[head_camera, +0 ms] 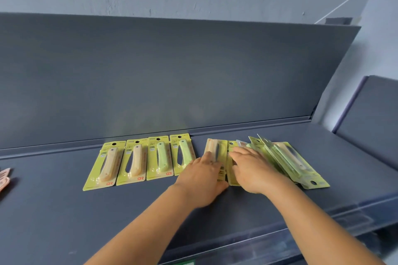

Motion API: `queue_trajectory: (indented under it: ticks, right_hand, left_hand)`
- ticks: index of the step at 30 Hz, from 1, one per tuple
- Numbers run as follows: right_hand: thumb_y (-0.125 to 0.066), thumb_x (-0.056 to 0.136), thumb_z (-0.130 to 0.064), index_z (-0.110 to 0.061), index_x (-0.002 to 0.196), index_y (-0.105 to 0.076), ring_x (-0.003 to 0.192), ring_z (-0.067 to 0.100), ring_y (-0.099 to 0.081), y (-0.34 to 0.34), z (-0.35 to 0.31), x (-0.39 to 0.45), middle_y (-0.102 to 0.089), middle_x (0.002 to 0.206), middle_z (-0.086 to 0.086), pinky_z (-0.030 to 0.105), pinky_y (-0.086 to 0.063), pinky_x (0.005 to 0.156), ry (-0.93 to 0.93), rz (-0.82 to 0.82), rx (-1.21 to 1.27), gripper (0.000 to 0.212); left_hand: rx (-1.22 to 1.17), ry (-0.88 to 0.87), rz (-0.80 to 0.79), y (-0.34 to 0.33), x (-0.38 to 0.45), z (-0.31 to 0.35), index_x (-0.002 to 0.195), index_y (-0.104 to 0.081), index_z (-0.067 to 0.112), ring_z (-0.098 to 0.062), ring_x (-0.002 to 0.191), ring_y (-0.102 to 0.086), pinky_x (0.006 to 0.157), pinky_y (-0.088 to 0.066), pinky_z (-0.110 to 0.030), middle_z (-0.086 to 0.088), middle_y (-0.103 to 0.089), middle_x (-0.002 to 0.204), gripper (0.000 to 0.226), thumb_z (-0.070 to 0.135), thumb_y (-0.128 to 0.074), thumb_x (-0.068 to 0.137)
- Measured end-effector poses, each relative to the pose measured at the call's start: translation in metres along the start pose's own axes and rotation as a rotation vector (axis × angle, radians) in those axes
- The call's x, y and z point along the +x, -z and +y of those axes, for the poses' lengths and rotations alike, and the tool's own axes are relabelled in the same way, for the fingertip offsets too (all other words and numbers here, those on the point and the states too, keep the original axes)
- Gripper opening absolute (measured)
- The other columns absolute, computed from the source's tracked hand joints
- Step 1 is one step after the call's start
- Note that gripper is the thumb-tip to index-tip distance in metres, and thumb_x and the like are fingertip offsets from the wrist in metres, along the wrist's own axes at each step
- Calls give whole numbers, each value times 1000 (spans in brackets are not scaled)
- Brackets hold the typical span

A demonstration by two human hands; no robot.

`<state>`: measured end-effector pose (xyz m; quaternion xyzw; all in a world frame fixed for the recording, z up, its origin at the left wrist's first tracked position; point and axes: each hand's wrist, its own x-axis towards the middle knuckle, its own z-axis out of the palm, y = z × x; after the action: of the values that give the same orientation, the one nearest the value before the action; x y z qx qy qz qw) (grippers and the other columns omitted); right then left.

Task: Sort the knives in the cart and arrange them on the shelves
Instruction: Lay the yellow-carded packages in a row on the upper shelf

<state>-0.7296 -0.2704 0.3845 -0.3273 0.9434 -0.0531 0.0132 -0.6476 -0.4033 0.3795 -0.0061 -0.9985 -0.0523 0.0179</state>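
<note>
Dark grey shelf (53,211), flat, with a raised back panel (172,75) and a low ledge where the two meet

Four yellow-carded knife packs in a neat row against the back ledge, cards side by side and nearly touching:
- first pack (104,165), cream handle, leftmost, tilted slightly
- second pack (133,161), cream handle
- third pack (159,158), green handle
- fourth pack (183,154), green handle, its lower corner under the left hand

Small gap of bare shelf between the fourth pack and a fifth pack (215,150), cream handle, lying flat

Left hand (202,180): grip flat, fingers straight, pressing on the fifth pack

Right hand (252,170): grip flat, fingers spread over a sixth pack (233,178) just right of the fifth; whether any finger curls under a card edge I cannot tell

Loose overlapping pile of packs (290,161) at right, fanned, some tilted on one another, touching the right hand; its nearest card sits short of the shelf's front edge

Pinkish packs (4,178) at far left edge, well apart from the row

Bare shelf between them and the row, and along the front
</note>
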Motion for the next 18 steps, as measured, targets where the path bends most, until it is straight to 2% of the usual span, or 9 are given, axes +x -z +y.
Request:
queue_trajectory:
  ticks: [3,7,10,12,15,18]
  right_hand:
    - [-36,92,-6,-21,144,-33,144,14,-13,0,14,-1,-23,153,-8,29,-11,117,3,9,13,54]
    - [-37,87,0,-22,138,-42,140,14,-22,2,37,-1,-30,150,-8,28,-18,114,-42,53,29,56]
    - [-40,83,3,-20,125,-51,134,18,-33,4,50,1,-39,144,-6,27,-28,109,-83,75,31,49]
    - [-40,81,4,-21,117,-51,134,18,-32,6,54,2,-37,146,-4,26,-29,104,-94,92,55,45]
    - [-40,90,-3,-26,142,-34,139,17,-25,7,53,4,-26,154,-6,27,-23,109,-49,154,149,57]
    - [-39,95,-8,-31,147,-28,140,15,-22,8,42,10,-23,154,-10,28,-18,114,114,131,193,58]
  left_hand:
    - [-30,36,-12,0,5,13,129,-50,17,-28,116,-47,98,-40,-38,-7,-38,133,46,45,-46,92]
    - [-100,95,-16,0,9,27,119,-54,13,-27,112,-45,92,-44,-36,-7,-39,129,37,31,-48,88]
    - [-154,109,-24,-1,9,32,129,-46,14,-28,115,-43,96,-42,-35,-7,-36,132,46,21,-48,84]
    - [-184,121,-16,-1,9,33,135,-39,15,-29,118,-42,99,-41,-35,-6,-33,134,53,16,-49,83]
    - [-215,120,14,0,6,32,140,-34,17,-29,118,-41,96,-40,-33,-8,-36,130,62,9,-48,81]
    - [-169,60,42,1,2,31,144,-27,20,-28,118,-39,97,-40,-34,-7,-35,132,69,3,-47,80]
